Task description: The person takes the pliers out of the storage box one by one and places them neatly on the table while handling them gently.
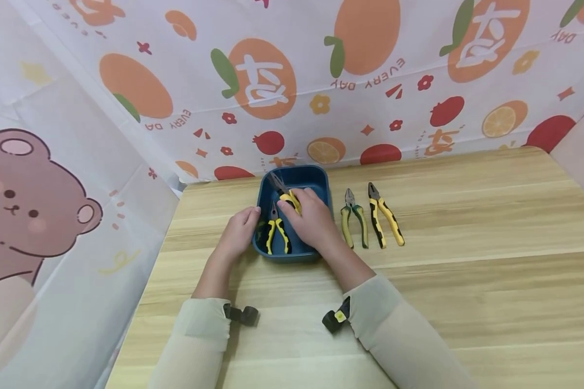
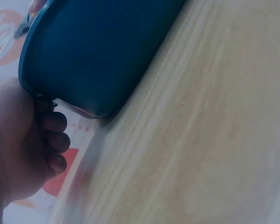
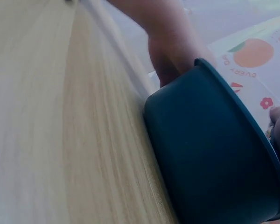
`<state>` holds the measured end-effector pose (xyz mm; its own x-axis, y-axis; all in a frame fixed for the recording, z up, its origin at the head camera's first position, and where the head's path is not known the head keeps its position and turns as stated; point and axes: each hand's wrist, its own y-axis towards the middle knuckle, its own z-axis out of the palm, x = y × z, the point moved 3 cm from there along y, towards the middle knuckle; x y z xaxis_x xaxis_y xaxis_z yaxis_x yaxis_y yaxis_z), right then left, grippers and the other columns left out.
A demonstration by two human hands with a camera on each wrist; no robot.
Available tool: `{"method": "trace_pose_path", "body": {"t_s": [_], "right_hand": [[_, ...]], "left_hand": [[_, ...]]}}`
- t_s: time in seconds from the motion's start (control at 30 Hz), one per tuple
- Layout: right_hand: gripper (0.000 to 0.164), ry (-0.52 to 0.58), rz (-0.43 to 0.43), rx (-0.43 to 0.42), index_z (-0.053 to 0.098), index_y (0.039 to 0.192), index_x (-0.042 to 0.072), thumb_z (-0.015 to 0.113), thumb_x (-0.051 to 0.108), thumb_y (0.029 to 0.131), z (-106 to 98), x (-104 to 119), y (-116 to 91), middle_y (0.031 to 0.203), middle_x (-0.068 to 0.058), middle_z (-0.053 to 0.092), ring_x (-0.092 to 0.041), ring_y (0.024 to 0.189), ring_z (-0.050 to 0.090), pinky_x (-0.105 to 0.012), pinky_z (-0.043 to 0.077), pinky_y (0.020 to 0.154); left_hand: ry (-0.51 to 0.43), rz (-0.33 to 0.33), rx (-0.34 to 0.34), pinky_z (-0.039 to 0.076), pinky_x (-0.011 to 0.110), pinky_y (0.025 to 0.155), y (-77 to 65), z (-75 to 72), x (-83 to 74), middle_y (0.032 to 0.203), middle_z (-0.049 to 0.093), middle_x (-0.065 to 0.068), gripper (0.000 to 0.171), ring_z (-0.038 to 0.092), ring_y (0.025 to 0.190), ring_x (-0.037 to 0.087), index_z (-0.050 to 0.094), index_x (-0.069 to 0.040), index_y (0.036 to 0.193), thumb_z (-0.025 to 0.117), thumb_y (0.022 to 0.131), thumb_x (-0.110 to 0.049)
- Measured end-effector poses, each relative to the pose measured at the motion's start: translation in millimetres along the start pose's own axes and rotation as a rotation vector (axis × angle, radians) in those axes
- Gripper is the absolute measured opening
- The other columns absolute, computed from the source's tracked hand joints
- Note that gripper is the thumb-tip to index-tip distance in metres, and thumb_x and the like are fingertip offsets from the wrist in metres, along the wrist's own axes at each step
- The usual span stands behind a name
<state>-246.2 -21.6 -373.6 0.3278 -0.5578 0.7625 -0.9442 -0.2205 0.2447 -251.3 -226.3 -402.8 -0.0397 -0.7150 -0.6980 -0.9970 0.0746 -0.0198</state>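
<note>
A dark blue box [image 1: 302,175] stands on the table near the patterned cloth. My left hand [image 1: 239,231] grips its left rim; in the left wrist view the fingers of that hand [image 2: 18,144] curl under the rim of the box [image 2: 102,51]. Over the box's inside, my right hand [image 1: 312,219] holds long-nose pliers [image 1: 287,196] by their yellow and black handles, jaws pointing to the far left corner. A second pair of yellow-and-black pliers [image 1: 270,232] lies in the box's left half. From the right wrist, the box wall [image 3: 210,149] hides the held pliers.
To the right of the box lie green-handled pliers [image 1: 349,198] and larger yellow-and-black combination pliers [image 1: 376,212] on the wooden table [image 1: 477,227]. Behind the table hangs a fruit-print cloth [image 1: 311,59]. Another cloth with a bear print [image 1: 39,200] borders the left side.
</note>
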Motion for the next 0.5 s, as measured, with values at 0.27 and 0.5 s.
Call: {"method": "trace_pose_path", "body": {"t_s": [0.27,0.5], "right_hand": [[0.053,0.215,-0.091,-0.114,0.055,0.135,0.009,0.049,0.049,0.100,-9,-3,-3,0.119,-0.005,0.058,-0.016,0.104,0.055,-0.035,0.052,0.094],[0.040,0.426,-0.138,-0.190,0.054,0.130,0.005,0.052,0.033,0.102,-24,-4,-4,0.109,-0.008,0.055,-0.018,0.093,0.051,-0.029,0.047,0.077]], "left_hand": [[0.001,0.001,-0.010,0.041,0.041,0.085,-0.2,1.4,-0.6,0.080,0.050,0.011,0.053,0.054,0.094,0.029,0.060,-0.004,0.097,0.029,0.106,-0.046],[0.015,0.012,-0.009,0.041,0.039,0.080,2.0,2.5,0.6,0.075,0.047,0.008,0.053,0.053,0.086,0.027,0.056,-0.005,0.089,0.029,0.106,-0.048]]}}
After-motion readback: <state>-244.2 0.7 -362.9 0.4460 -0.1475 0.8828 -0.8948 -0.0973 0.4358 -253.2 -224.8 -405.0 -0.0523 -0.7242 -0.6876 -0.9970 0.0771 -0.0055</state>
